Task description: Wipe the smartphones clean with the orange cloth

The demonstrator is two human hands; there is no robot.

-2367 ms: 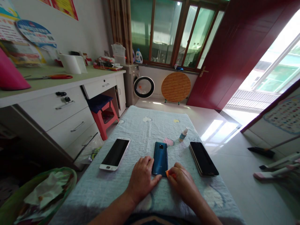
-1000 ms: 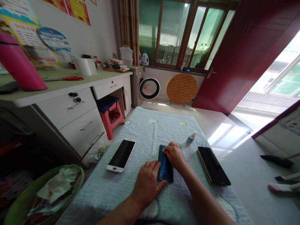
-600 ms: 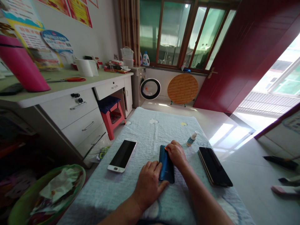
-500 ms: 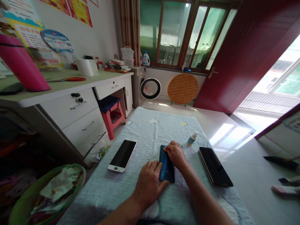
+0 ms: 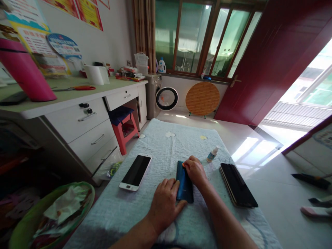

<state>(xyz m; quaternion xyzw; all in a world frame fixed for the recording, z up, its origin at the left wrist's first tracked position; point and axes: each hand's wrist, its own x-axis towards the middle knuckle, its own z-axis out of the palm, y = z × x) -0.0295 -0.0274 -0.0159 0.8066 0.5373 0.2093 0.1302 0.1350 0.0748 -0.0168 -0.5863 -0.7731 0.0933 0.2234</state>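
Blue ph. (image 5: 185, 190) lies on cloth-covered tabletop (image 5: 163, 150), approx. midway btwn L & R edges, toward near edge. L hand (image 5: 166, 197): grip wide, thumb at ph.'s near end, fingers at its L side. R hand (image 5: 195, 171): grip pinched on sm. orange pc. (image 5: 183, 165) at ph.'s far end. White ph. (image 5: 136, 170) near L edge; spray btl. (image 5: 212, 154) & dark ph. (image 5: 238, 185) by R edge.
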